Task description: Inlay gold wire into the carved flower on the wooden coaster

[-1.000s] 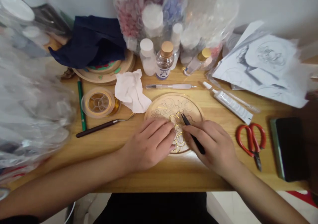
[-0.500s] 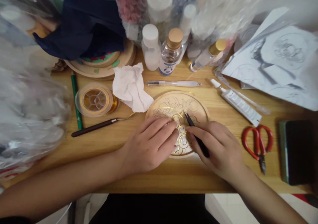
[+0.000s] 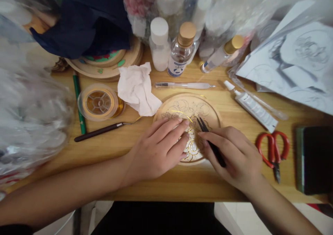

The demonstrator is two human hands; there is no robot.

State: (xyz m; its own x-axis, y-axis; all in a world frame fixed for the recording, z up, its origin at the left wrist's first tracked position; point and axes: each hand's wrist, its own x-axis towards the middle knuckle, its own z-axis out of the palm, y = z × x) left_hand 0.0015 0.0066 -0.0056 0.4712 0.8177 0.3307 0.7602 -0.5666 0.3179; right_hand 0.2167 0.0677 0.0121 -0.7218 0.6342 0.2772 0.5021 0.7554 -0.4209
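Note:
A round wooden disc [image 3: 214, 111] lies flat before me, with a line-drawn floral pattern, gold wire outlines and a whitish filled area. My left hand [image 3: 161, 148] rests over its left side, fingers bent and fingertips bunched on the surface; what they pinch, if anything, is hidden. Beside those fingertips lies a thin strip of gold wire [image 3: 177, 111]. My right hand [image 3: 232, 155] is closed round black tweezers [image 3: 205, 127]. Their two tips stand slightly apart above the drawing, with nothing visible between them.
Left are a gold wire spool [image 3: 100, 103], a dark-handled hooked tool [image 3: 99, 132], a green pencil [image 3: 78, 103] and crumpled tissue [image 3: 139, 89]. Behind stand a pen [image 3: 186, 85] and bottles [image 3: 180, 51]. Right are a glue tube [image 3: 255, 110], red-handled cutters [image 3: 273, 151] and a phone [image 3: 314, 160].
My right hand has drawn the tweezers slightly right, and their tips have come away from the wire near my left fingertips. My left hand stays on the disc. The view has shifted slightly.

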